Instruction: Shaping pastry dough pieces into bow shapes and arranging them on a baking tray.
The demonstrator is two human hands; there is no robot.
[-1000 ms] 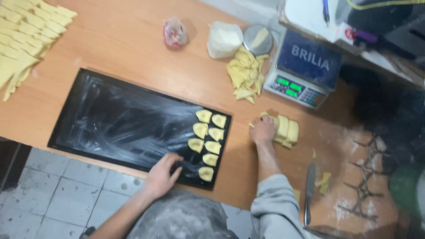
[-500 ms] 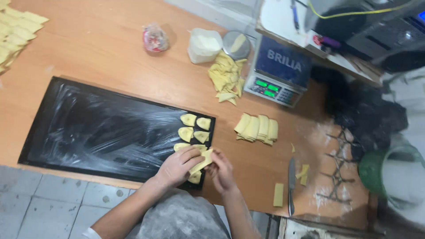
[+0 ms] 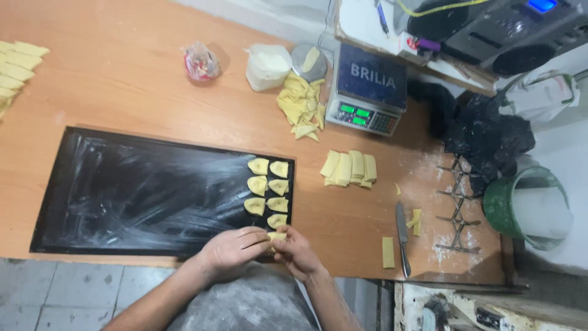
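Wooden table [image 3: 153, 92] | black tray [image 3: 122, 196] | both hands [image 3: 263, 250] pinch pale-yellow folded dough piece [image 3: 277, 236]

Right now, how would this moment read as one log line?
hands: left and right pinch dough piece | place: tray corner | nearby: dough stack, knife

We see an evenly lit indoor view from above, moderately bright, with warm light on the orange counter [image 3: 153, 92]. Shadows are short and soft. The black tray [image 3: 122, 190] shows a dull, floury sheen but no hard glare. Focus is slightly soft throughout, and the far right corner falls darker.
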